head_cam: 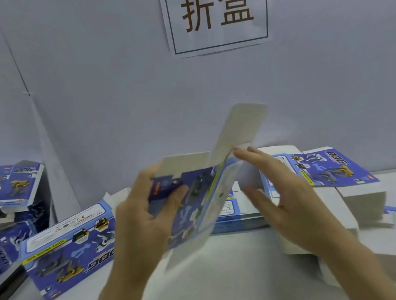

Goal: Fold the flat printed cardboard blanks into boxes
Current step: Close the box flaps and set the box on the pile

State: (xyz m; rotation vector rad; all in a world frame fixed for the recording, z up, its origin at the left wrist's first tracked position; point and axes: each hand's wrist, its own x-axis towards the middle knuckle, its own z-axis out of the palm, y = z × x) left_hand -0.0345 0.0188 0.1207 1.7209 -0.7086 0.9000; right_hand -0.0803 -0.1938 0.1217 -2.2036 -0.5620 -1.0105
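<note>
The left hand (140, 217) grips a partly opened cardboard blank (193, 204) above the table (230, 280). The fingers curl round the blank's left edge, and the thumb lies across its blue printed face. The blank is held tilted, with its printed panels facing the person and its plain white inner side facing away.

A long white flap (241, 130) rises from the top of the blank, leaning to the right above both hands. A shorter white flap (183, 162) stands at the top edge, just above the left hand's fingertips.

The right hand (280, 195) is apart from the left hand, on the opposite side of the blank. Its fingers are straight and spread. The fingertips touch the blank's upper right edge near the base of the long flap. The palm faces the blank; whether it touches the panel cannot be told.

Behind the right hand, a stack of flat blanks (238, 219) lies on the table. To the right of that hand, more printed blanks (335, 167) rest on a pile of white cardboard (364, 203).

To the left of the left hand, a folded box (70, 251) lies on its side on the table. Further left, more folded boxes (8, 194) are stacked.

On the wall beyond the hands hangs a white paper sign (217, 13) with two dark printed characters.
</note>
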